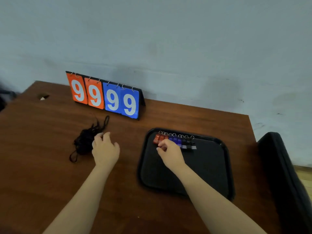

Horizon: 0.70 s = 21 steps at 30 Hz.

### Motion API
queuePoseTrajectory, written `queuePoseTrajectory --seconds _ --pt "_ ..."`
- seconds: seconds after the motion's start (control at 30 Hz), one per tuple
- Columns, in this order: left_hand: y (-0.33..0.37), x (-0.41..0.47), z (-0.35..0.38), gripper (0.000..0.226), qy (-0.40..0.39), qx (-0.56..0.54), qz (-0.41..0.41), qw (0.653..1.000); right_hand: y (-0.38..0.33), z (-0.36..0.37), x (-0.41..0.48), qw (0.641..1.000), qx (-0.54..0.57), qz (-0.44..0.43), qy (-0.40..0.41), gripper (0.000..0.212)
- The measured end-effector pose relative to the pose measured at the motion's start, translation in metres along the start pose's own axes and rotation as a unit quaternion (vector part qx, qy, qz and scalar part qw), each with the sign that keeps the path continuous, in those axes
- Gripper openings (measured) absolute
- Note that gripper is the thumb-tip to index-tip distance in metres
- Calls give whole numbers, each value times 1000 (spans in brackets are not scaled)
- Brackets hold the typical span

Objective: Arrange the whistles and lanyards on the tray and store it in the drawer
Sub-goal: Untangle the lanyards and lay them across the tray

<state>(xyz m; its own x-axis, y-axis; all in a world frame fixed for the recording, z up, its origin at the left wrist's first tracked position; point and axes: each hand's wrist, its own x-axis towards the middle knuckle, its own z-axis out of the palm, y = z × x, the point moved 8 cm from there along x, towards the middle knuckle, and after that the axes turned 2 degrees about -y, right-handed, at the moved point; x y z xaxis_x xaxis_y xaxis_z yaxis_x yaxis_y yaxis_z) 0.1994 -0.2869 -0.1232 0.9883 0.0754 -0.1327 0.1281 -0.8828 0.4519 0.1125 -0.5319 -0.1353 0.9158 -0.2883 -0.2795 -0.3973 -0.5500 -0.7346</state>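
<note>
Nine whistles (175,140) line the tray's (205,168) far edge, rings outward; left grip (105,149) relaxed on lanyard tangle (83,143), right grip (169,153) unclear.

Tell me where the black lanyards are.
In the head view, the black lanyards lie on the table, left of the tray, in front of the scoreboard and beside the left hand.

The tabletop (50,166) is brown wood grain with a slight sheen. The black tray (211,166) looks matt plastic, the lanyards (84,142) black cord.
</note>
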Motion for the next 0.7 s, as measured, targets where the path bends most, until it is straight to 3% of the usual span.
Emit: queuePoseTrajectory --seconds 0.03,0.1,0.2,0.3,0.47,0.57,0.7 --pt "-18 0 -6 67 -4 72 -5 997 -10 13 -2 1000 -1 -12 -11 12" --pt "-57 2 -3 84 -94 189 -14 977 -31 40 -7 999 -7 -34 -36 9" --pt "-95 -10 11 80 -223 202 -12 954 -60 78 -17 994 -28 -71 -74 10" --pt "-98 -30 3 61 -190 179 28 965 -81 110 -25 989 -47 -104 -99 13" --pt "-109 -46 -15 20 -178 113 0 977 -102 146 -17 987 -67 -88 -120 11" --pt "-109 -44 -40 15 -80 92 19 992 -107 153 -6 994 -15 -34 -103 13" --pt "-105 -32 -53 15 11 70 65 995 -97 160 11 987 105 100 -68 39"
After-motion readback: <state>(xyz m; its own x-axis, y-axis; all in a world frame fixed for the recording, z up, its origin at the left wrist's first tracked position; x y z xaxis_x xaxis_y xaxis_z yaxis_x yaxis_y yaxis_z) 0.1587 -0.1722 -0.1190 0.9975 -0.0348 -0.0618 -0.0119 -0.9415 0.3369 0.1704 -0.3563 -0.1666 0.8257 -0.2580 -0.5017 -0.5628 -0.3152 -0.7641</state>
